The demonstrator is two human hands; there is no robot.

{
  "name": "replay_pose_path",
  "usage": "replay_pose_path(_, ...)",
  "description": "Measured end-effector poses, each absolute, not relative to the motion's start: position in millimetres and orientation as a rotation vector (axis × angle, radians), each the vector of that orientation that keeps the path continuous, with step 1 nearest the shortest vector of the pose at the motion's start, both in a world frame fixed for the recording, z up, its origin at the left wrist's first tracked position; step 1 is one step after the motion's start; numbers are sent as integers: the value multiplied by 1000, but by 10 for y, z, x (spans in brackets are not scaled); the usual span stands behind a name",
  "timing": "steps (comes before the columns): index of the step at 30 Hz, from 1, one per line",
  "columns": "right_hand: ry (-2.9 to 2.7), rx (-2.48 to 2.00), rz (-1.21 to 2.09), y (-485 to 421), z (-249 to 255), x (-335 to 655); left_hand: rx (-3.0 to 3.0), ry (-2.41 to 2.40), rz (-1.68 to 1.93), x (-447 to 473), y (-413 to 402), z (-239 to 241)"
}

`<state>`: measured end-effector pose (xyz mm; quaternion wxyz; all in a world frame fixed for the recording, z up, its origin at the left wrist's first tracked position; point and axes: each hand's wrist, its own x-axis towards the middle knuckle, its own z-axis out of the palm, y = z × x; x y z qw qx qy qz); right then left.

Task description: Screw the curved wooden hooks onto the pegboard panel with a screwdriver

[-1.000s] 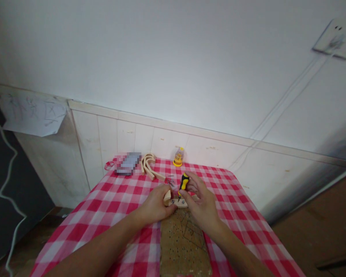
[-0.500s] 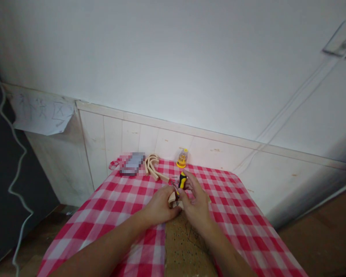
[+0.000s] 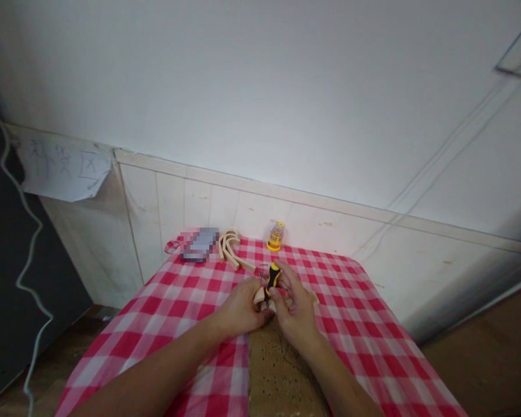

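Note:
My right hand (image 3: 296, 301) is closed round a yellow and black screwdriver (image 3: 273, 276), which stands nearly upright with its handle on top. Its tip points down at a pale wooden piece (image 3: 259, 296). My left hand (image 3: 242, 304) pinches that wooden piece, thumb in front and fingers behind. The two hands almost touch above the far end of a brown board dotted with small holes (image 3: 282, 376). The screwdriver's tip and much of the wooden piece are hidden by my fingers.
Several curved wooden pieces (image 3: 230, 249) lie beyond my left hand, beside a blurred phone-like slab (image 3: 200, 245). A clear container with a yellow base (image 3: 275, 237) stands near the wall. A red and white checked cloth (image 3: 165, 327) covers the table.
The screwdriver handle has turned and dropped slightly, and my right-hand fingers have shifted round it. My left hand keeps its grip on the wooden piece.

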<state>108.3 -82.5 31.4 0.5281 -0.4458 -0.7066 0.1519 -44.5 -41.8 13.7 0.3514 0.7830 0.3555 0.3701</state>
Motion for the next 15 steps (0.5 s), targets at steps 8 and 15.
replay_pose_path(8,-1661,-1103,269,-827,335,1104,2024,954,962,-444,-422,129)
replay_pose_path(15,-1698,-1093,179,-844,390,1082,2027,930,954,-442,-418,143)
